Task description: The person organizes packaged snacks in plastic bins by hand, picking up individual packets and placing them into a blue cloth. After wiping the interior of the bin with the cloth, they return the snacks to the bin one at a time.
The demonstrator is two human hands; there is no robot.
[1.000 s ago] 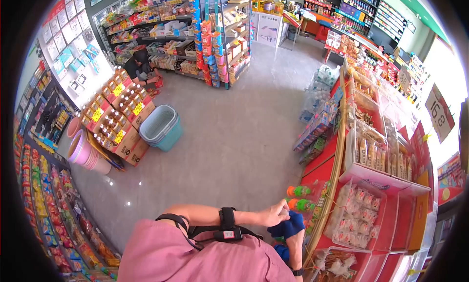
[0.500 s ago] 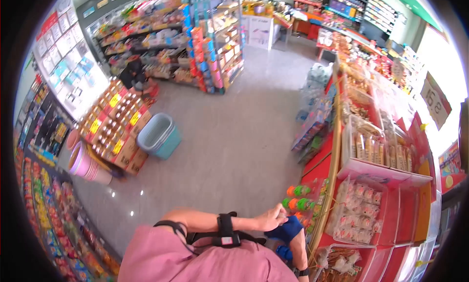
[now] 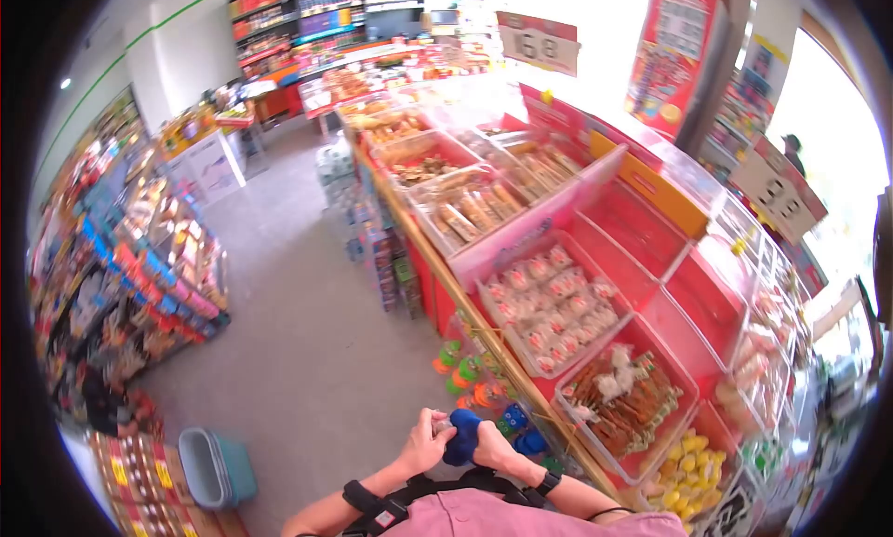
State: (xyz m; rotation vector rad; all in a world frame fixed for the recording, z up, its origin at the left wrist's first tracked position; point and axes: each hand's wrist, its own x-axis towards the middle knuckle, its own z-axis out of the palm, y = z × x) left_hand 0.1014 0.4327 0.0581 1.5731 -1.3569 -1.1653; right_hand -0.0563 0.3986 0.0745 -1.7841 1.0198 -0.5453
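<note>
In front of my chest, a dark blue bunched cloth [image 3: 460, 438] is between my two hands. My right hand [image 3: 495, 449] is closed on its right side. At its left edge my left hand [image 3: 426, 442] is closed, fingers bent against the cloth and a small greyish bit, too blurred to name. Hanging toys or packs in green and orange [image 3: 468, 374] are just beyond my hands, along the side of the display counter [image 3: 507, 355]. On the counter, a clear bin of white wrapped packets [image 3: 549, 314] is nearest, beside a bin of brown stick-like snacks [image 3: 619, 402].
Yellow packaged items [image 3: 688, 467] fill a bin at the lower right. A blue-grey tub [image 3: 216, 467] stands on the floor at lower left, near stacked boxes of jars [image 3: 139, 472]. A person [image 3: 107, 402] crouches by the shelves [image 3: 139, 258]. Price signs [image 3: 539, 42] hang above the counter.
My view has turned right toward the counter. Earlier the blue cloth covered my right hand; now that hand's skin shows and the cloth is bunched between both hands.
</note>
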